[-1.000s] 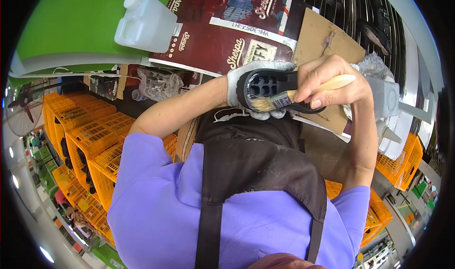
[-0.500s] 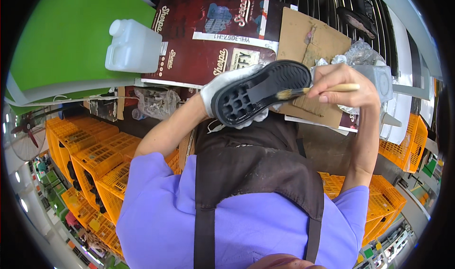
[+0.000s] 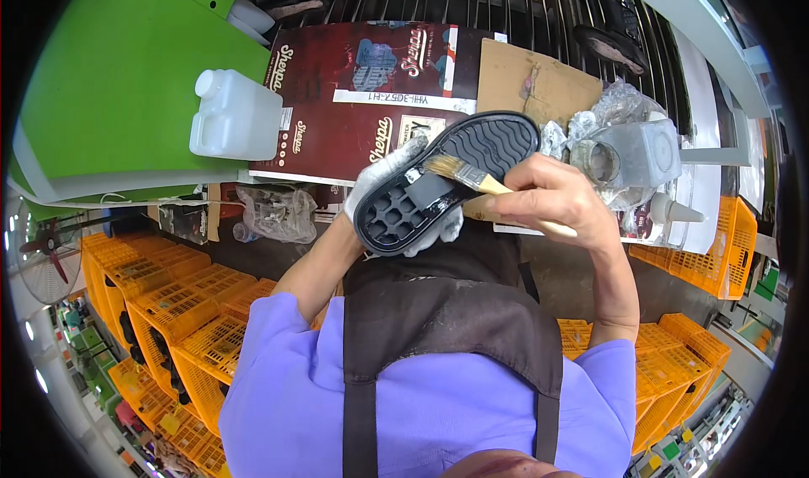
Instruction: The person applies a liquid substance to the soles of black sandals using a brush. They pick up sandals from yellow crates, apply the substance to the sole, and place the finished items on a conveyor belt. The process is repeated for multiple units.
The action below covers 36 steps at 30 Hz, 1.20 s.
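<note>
My left hand (image 3: 377,175), in a white glove, is closed around the heel half of a black shoe sole (image 3: 499,145). The sole is tilted, with a grid of hollows at the heel and wavy ridges at the forefoot facing up. Bare and closed, my right hand (image 3: 563,198) grips the pale wooden handle of a paintbrush (image 3: 482,181). Its bristles touch the sole near the middle, toward the far edge. A small whitish wet patch shows beside the bristle tips, and the surface below them looks shiny.
Maroon printed cardboard (image 3: 337,133) and a brown cardboard piece (image 3: 539,82) cover the bench. A white jug (image 3: 238,116) stands left. At right are a jar (image 3: 595,160), a translucent container (image 3: 653,149) and crumpled plastic (image 3: 624,103). Black shoes (image 3: 611,48) rest on metal rods; orange crates (image 3: 181,293) stand behind me.
The brush has moved left along the sole, from the near edge of the forefoot to its middle. The sole has shifted slightly left and nearer; a whitish wet patch now shows on it.
</note>
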Each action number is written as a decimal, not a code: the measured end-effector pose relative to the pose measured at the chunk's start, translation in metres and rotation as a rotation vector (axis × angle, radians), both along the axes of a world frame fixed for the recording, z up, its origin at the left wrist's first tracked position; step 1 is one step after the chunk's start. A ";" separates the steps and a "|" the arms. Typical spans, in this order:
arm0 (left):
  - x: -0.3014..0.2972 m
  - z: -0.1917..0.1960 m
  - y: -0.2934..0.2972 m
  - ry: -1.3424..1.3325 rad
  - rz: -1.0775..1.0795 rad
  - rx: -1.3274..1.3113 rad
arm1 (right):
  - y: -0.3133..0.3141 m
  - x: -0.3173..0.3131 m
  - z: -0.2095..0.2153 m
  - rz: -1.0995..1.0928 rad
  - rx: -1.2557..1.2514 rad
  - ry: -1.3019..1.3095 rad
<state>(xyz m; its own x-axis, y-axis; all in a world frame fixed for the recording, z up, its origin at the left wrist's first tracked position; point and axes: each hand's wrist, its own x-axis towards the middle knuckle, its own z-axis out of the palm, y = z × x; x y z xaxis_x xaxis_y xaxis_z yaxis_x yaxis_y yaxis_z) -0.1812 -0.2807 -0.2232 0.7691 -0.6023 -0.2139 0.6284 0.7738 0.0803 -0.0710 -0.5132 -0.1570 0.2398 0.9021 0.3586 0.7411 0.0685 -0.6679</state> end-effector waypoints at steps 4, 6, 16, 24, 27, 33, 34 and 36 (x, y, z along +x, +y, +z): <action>-0.003 0.001 0.002 0.016 0.023 -0.030 | -0.004 0.009 -0.005 -0.112 -0.028 0.018; -0.005 0.004 0.005 0.033 -0.040 -0.164 | -0.008 0.014 -0.007 -0.168 -0.042 0.022; -0.010 0.013 -0.006 0.056 0.084 0.120 | -0.017 0.013 -0.010 -0.466 -0.157 -0.003; -0.016 0.004 -0.012 -0.356 0.049 0.871 | 0.014 -0.007 -0.026 -0.720 0.040 0.209; -0.016 0.004 -0.014 -0.476 0.092 1.057 | 0.022 -0.013 -0.023 -0.748 0.008 0.610; -0.013 0.000 -0.011 -0.534 0.161 1.196 | 0.018 -0.016 -0.003 -0.558 -0.132 1.009; -0.014 -0.001 -0.009 -0.491 0.160 1.154 | 0.016 -0.014 0.000 -0.571 -0.116 1.001; -0.012 -0.006 -0.007 -0.430 0.188 1.029 | 0.013 -0.007 0.002 -0.533 -0.015 0.975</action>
